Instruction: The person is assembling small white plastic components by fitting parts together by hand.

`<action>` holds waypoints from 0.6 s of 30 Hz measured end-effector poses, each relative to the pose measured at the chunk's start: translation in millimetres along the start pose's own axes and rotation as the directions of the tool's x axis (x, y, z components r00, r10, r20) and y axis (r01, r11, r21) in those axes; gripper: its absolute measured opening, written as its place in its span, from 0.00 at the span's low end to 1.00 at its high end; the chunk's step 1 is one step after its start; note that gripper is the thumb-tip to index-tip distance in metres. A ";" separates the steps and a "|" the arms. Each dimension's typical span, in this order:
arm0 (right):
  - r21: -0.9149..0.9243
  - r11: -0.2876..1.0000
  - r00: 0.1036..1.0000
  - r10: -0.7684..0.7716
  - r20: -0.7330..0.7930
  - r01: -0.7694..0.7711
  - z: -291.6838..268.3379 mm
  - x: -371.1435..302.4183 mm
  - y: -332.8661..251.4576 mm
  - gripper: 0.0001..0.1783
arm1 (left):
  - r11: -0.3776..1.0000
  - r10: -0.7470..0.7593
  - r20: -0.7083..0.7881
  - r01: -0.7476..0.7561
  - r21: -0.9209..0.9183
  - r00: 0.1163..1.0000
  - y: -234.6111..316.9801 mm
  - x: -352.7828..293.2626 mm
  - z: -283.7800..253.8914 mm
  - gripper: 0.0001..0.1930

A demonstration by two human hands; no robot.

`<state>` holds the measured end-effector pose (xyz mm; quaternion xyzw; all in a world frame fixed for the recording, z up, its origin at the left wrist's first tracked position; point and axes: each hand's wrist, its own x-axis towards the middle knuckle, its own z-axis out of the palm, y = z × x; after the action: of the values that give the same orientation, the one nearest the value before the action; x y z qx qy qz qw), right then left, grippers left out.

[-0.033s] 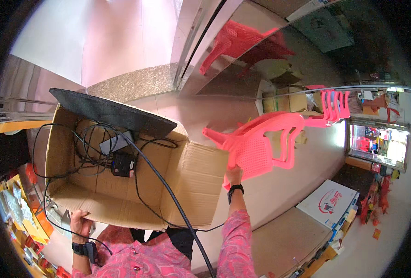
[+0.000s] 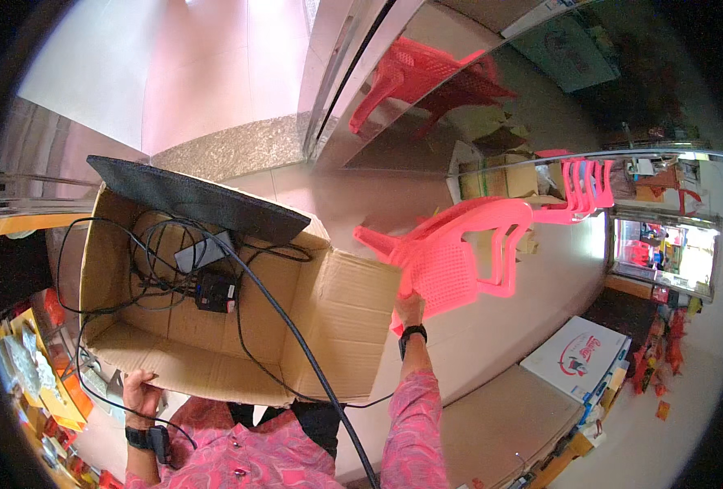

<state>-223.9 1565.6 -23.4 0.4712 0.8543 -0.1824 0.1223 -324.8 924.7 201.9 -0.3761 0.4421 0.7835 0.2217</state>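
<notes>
A large open cardboard box [image 2: 341,326] is tilted in front of me. Inside it lie tangled black cables [image 2: 153,261], a small black device [image 2: 216,291] and a light grey flat piece [image 2: 204,253]. Across its far rim rests a dark, rough-surfaced panel [image 2: 198,200]. My left hand [image 2: 140,395] is closed on the box's near left edge. At the outer edge of the right flap, my right hand [image 2: 410,310] appears closed on the cardboard; its fingertips are partly hidden against the pink plastic chair [image 2: 443,277] behind it.
A thick black cable [image 2: 300,338] runs from the box down past my body. More pink chairs [image 2: 581,187] stand farther right. A white printed box [image 2: 577,357] lies on the brown surface [image 2: 500,424] at lower right. A glass panel [image 2: 557,98] reflects the chair.
</notes>
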 end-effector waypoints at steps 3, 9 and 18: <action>-0.012 1.000 1.000 -0.005 0.009 0.005 -12.8 -15.1 -13.7 0.20 | 0.999 0.000 0.002 0.000 -0.050 1.000 2.0 3.4 -19.6 0.03; -0.561 0.727 0.913 -0.379 0.154 0.396 -106.9 -45.5 7.7 0.21 | 1.000 0.003 -0.013 -0.003 -0.022 1.000 2.5 2.5 -7.2 0.04; 0.029 0.987 0.928 -0.137 -0.346 0.157 -282.8 -188.3 -22.0 0.14 | 1.000 -0.004 0.152 0.005 -0.006 0.988 10.1 2.4 1.0 0.05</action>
<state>-154.0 1532.3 308.2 0.4336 0.8899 -0.1299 -0.0558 -333.6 920.4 205.6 -0.3170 0.4205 0.8109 0.2552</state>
